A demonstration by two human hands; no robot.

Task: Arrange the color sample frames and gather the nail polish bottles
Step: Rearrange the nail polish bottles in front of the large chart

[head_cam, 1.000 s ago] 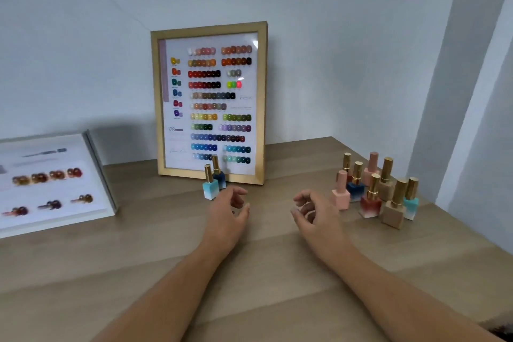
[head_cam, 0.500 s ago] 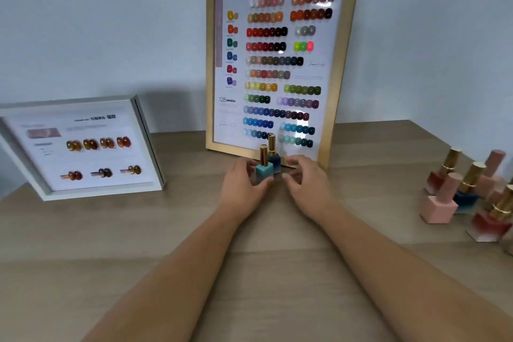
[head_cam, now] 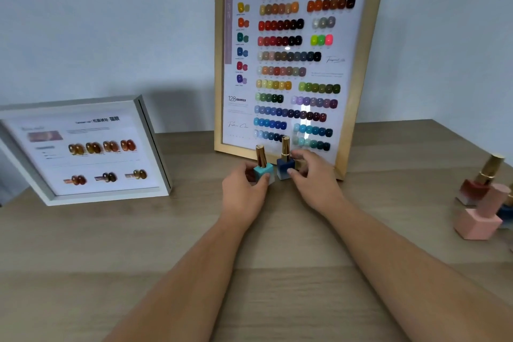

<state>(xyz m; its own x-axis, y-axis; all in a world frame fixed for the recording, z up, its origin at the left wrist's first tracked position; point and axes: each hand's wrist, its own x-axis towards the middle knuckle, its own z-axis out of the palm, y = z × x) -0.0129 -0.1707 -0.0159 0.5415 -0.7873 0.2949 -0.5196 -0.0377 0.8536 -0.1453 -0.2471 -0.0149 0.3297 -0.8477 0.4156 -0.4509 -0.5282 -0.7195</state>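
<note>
A tall gold-framed colour chart [head_cam: 358, 64] leans upright against the wall. A low white frame [head_cam: 155, 144] with amber samples tilts back at the left. In front of the gold frame stand two gold-capped bottles. My left hand [head_cam: 244, 194] grips the turquoise bottle [head_cam: 263, 169], which tilts slightly left. My right hand [head_cam: 313, 178] holds the dark blue bottle [head_cam: 284, 165] by its base. More bottles stand at the right edge, among them a pink bottle [head_cam: 480, 219] and a red-brown bottle [head_cam: 474, 186].
The wooden table [head_cam: 138, 244] meets a pale wall behind both frames. The wall turns a corner at the right, just behind the cluster of bottles.
Both hands reached forward from the table's middle to the two bottles and closed on them. The view moved closer and left, so the right cluster slid to the edge.
</note>
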